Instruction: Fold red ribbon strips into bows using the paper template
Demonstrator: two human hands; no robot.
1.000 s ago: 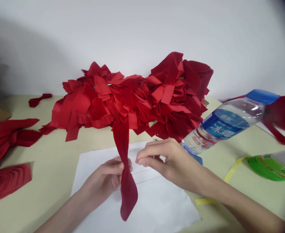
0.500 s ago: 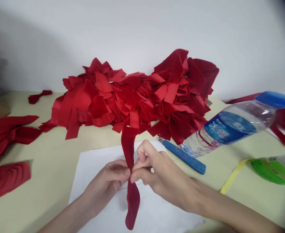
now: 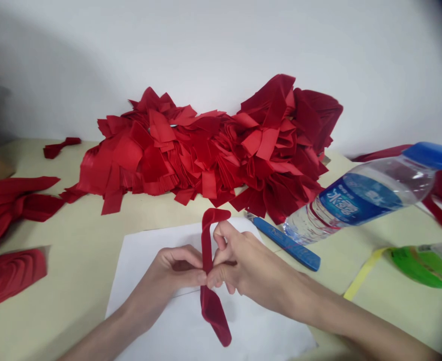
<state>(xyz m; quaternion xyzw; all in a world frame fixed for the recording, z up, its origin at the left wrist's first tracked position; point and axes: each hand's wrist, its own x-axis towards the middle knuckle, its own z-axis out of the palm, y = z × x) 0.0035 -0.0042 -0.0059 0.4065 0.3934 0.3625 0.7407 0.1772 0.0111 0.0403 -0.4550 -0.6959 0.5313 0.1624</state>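
Observation:
A dark red velvet strip (image 3: pixel 207 245) stands upright over a white paper sheet (image 3: pixel 138 255), pinched at its middle. From the left, my left hand (image 3: pixel 172 271) grips it between thumb and fingers. My right hand (image 3: pixel 236 260) pinches the same spot from the right, its fingertips nearly touching those of the left. The strip's upper end bends over to the right, above my right index finger, and its lower end twists down to the right. Behind the hands lies a big heap of red strips (image 3: pixel 191 155).
A clear bottle with a blue cap (image 3: pixel 364 195) leans at the right beside a blue cutter (image 3: pixel 286 243). A green packet (image 3: pixel 424 265) and a yellow strip (image 3: pixel 366 273) lie further right. More red strips (image 3: pixel 10 210) are at the left.
The strip's upper end has folded over to the right, and its lower end has swung right. My left fingers have straightened somewhat, and both hands have shifted slightly right.

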